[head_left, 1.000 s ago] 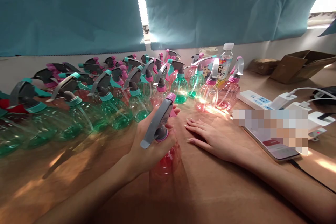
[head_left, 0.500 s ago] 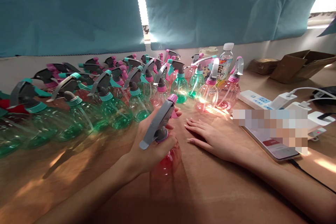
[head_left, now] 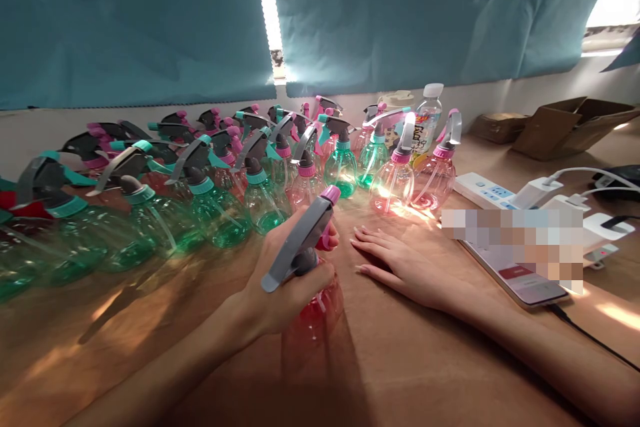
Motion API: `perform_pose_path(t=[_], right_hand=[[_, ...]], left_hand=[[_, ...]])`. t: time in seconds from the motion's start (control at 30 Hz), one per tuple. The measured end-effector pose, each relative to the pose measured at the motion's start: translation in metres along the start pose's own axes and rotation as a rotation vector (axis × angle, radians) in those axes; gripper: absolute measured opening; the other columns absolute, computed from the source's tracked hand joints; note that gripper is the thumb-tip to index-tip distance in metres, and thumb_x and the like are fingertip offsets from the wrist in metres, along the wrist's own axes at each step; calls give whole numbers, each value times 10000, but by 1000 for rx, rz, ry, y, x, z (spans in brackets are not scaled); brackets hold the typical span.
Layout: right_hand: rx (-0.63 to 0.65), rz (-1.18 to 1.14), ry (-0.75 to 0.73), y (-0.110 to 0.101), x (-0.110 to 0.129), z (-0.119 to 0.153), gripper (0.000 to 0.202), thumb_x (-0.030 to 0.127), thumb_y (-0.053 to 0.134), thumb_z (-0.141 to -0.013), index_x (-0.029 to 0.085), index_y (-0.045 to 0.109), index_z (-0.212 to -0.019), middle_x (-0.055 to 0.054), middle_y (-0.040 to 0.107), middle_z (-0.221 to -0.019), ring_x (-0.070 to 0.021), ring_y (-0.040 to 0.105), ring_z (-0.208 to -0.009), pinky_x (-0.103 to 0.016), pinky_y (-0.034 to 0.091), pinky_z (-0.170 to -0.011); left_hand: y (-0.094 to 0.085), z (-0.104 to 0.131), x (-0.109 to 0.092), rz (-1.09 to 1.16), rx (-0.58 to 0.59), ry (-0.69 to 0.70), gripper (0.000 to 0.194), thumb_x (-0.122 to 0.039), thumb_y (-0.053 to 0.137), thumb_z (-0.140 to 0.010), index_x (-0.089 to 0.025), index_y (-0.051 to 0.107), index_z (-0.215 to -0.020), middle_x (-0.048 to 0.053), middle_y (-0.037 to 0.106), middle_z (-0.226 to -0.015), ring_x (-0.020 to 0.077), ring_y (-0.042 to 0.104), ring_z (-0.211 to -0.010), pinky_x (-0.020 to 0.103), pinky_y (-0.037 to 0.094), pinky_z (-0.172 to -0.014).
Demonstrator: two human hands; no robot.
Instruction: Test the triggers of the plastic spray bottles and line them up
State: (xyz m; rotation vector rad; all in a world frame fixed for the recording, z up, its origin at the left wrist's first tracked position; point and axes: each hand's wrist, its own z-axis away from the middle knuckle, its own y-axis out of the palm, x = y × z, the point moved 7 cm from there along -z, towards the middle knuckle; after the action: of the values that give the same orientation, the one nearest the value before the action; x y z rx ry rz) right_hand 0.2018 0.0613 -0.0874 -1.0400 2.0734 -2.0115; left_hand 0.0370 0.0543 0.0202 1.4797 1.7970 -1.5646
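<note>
Pink spray bottle, probably light, slick, best held by the neck: your left hand curls fingers there; your right hand lies slightly spread.

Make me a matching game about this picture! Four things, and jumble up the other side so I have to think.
1. left hand
2. right hand
3. drink bottle
4. power strip

A. has a white cap on top
B. lies palm-down on the table
C. is white, with chargers plugged in
D. is wrapped around a pink spray bottle

Pairs: 1-D, 2-B, 3-A, 4-C
</note>
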Motion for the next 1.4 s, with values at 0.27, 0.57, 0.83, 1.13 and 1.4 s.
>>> perform_pose_path(t=[0.27, 0.57, 0.83, 1.13, 1.4], right_hand=[[12, 7, 6, -1, 0, 0, 559, 493, 428, -972, 165, 470, -1423, -93, 420, -1498, -262, 352, -1403, -471, 296, -1155], [-4, -16, -16, 3, -2, 0, 567, 507, 409, -974, 167, 471, -1424, -96, 407, -1505, -265, 339, -1410, -474, 291, -1157], [32, 22, -61, -10, 10, 1, 551, 487, 455, -963, 137, 520, -1384, -140, 453, -1476, -297, 401, -1372, -474, 338, -1122], [83, -84, 20, -36, 33, 9, 735, 544, 629, -847, 176, 428, -1450, -108, 696, -1174, -285, 677, -989, -373, 529, -803], [-126, -49, -36, -68, 68, 14, 728, 472, 702, -801, 222, 413, -1421, -99, 616, -1312, -321, 587, -1176, -444, 513, -877]], left_hand=[[5, -5, 7, 49, 62, 16, 214, -201, 501, -668, -219, 557, -874, -41, 560, -631, 130, 527, -500, 256, 449, -478], [4, -5, 7, 32, -65, 99, 430, -193, 510, -695, -248, 583, -1115, 45, 684, -1002, 202, 646, -790, 349, 561, -714], [7, -4, 11, 15, -87, 58, 119, -199, 521, -753, -221, 620, -817, 11, 667, -803, 157, 593, -647, 309, 522, -640], [11, -8, 4, -56, -152, 111, 338, -197, 548, -778, -210, 587, -1113, 24, 653, -981, 165, 604, -764, 324, 499, -781], [31, -23, 4, -49, -211, 156, 216, -194, 560, -759, -224, 573, -972, -49, 497, -654, 148, 500, -594, 309, 447, -649]])
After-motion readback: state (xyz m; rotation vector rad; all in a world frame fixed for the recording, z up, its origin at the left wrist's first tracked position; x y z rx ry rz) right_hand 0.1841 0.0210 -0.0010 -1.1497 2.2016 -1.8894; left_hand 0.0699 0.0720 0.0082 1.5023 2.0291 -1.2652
